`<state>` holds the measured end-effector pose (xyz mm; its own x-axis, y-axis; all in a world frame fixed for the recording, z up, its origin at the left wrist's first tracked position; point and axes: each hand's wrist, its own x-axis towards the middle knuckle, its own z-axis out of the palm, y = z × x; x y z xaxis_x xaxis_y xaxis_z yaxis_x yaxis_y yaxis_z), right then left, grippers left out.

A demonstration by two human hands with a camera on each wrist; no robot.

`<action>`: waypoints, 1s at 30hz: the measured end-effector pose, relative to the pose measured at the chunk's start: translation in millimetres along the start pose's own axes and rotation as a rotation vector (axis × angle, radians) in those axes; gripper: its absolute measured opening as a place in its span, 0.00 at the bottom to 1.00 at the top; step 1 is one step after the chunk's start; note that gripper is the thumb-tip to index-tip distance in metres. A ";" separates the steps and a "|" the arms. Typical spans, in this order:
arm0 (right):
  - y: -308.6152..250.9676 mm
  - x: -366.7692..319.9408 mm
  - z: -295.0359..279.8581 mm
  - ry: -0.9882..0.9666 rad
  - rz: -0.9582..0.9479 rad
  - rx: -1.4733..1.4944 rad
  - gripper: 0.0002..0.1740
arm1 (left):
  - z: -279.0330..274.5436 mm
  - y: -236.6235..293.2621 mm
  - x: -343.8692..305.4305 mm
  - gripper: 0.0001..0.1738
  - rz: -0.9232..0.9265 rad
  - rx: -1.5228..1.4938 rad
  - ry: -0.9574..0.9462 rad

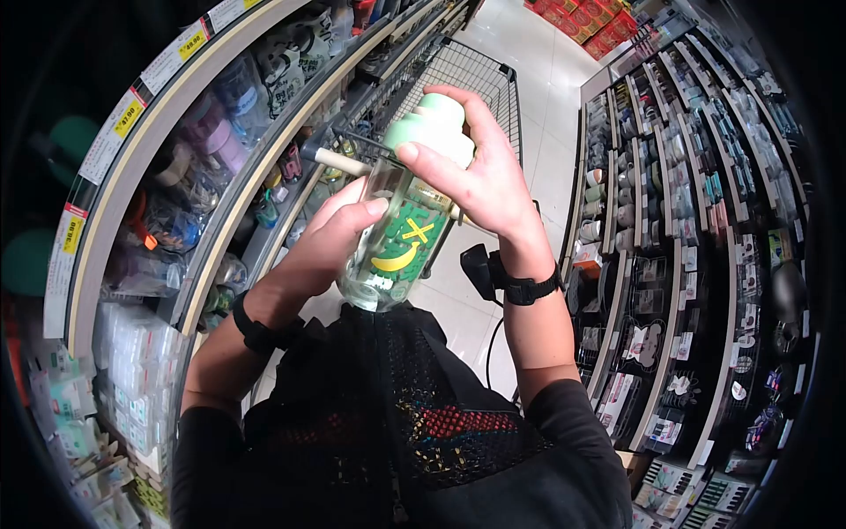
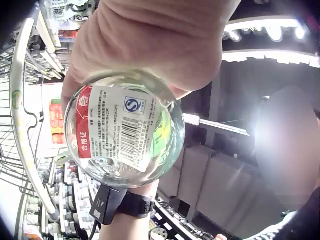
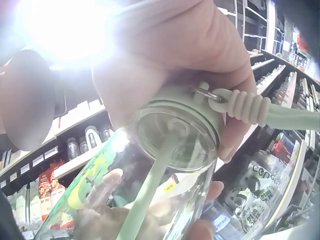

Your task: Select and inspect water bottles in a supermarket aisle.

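A clear drinking bottle (image 1: 397, 251) with a green print and a yellow banana is held tilted in front of the chest. My left hand (image 1: 322, 238) grips its body, thumb along the near side. Around the mint-green lid (image 1: 441, 119) my right hand (image 1: 483, 181) curls its fingers and thumb. Seen from the right wrist, the lid sits on the bottle's neck, a pale green straw (image 3: 150, 187) runs down inside, and a green carrying cord (image 3: 290, 117) hangs from a metal ring. The left wrist view shows a barcode label (image 2: 117, 127) at the bottle's base.
A wire shopping cart (image 1: 489, 84) with a pale handle (image 1: 339, 161) stands just beyond the hands. Shelves of bottles with price tags (image 1: 128, 115) run close on the left. Across the tiled aisle are more stocked shelves (image 1: 674, 264). Red boxes (image 1: 590, 25) are stacked far ahead.
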<state>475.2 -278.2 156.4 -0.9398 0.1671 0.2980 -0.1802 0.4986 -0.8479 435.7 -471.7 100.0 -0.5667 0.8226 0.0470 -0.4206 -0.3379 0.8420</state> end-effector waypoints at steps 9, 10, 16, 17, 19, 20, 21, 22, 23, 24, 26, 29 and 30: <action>-5.1 -0.1 -0.5 0.021 0.094 -0.109 0.49 | -14.5 -12.6 2.2 0.27 -0.001 -0.040 -0.035; -8.1 0.4 0.1 0.018 0.114 -0.127 0.49 | -22.5 -13.7 2.0 0.27 -0.059 -0.080 -0.081; -14.4 0.3 1.9 -0.022 0.088 -0.154 0.47 | -30.2 -28.6 2.4 0.33 -0.133 -0.200 -0.151; -10.6 2.2 1.1 -0.019 0.087 -0.155 0.47 | -33.2 -31.9 3.1 0.40 -0.157 -0.196 -0.185; 1.2 6.7 -2.1 -0.120 0.039 0.228 0.42 | -27.5 -28.2 3.8 0.42 -0.159 -0.298 -0.248; 3.4 6.6 -5.2 -0.165 0.065 0.384 0.37 | -23.9 -25.7 4.4 0.44 -0.161 -0.401 -0.309; 5.2 6.4 -4.7 -0.164 0.064 0.383 0.37 | -20.2 -23.9 4.8 0.44 -0.161 -0.400 -0.310; 7.6 5.9 -3.3 -0.161 0.060 0.497 0.37 | -16.6 -22.3 5.2 0.41 -0.143 -0.411 -0.315; 8.7 5.5 -2.2 -0.157 0.055 0.610 0.37 | -14.9 -21.5 5.9 0.38 -0.126 -0.421 -0.321; 8.5 5.3 -1.0 -0.154 0.055 0.610 0.37 | -15.1 -21.5 6.9 0.38 -0.128 -0.420 -0.323; 8.1 4.0 1.7 -0.104 0.055 0.568 0.38 | -16.4 -22.3 8.1 0.37 -0.108 -0.406 -0.335; 1.4 2.3 1.8 -0.079 0.067 0.428 0.40 | -31.4 -29.6 8.3 0.45 -0.106 -0.182 -0.230; 0.1 2.0 1.4 -0.077 0.069 0.428 0.40 | -31.1 -29.2 8.4 0.45 -0.109 -0.183 -0.230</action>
<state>472.9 -279.0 156.3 -0.9698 0.1158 0.2147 -0.2052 0.0883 -0.9747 421.2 -469.1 59.1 -0.3447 0.9334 0.1000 -0.6021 -0.3015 0.7393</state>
